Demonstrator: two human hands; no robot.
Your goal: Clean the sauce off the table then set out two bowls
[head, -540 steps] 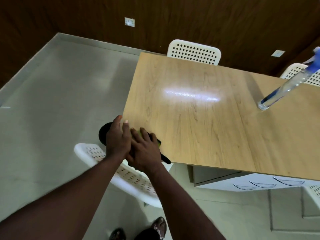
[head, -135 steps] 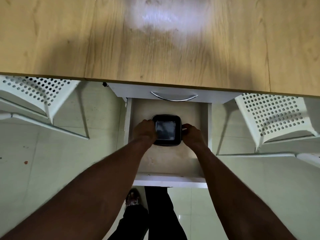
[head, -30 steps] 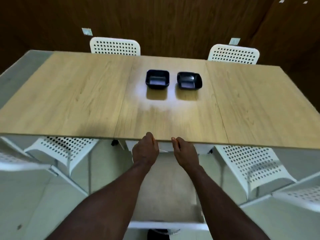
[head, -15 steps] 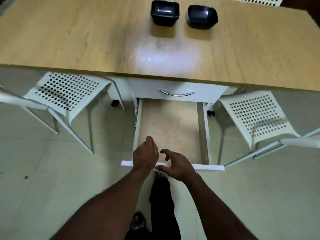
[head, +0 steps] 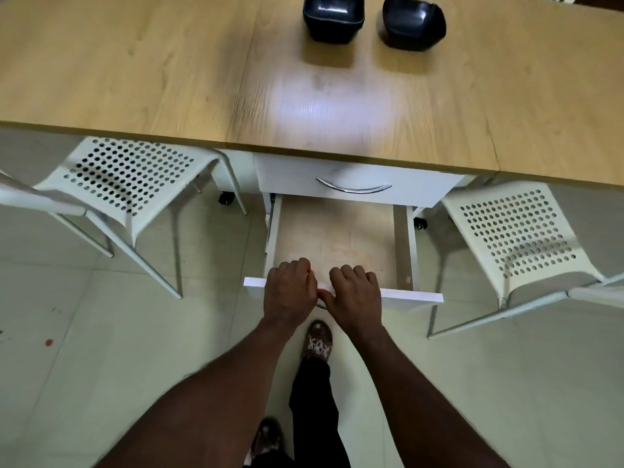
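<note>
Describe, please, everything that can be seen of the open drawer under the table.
The drawer is pulled far out, level, below a closed drawer with a curved metal handle, under the table. Its front panel and side walls are white. Its bottom looks like pale wood, and nothing shows inside. The left hand and the right hand curl their fingers over the top edge of the front panel, side by side near its middle.
</note>
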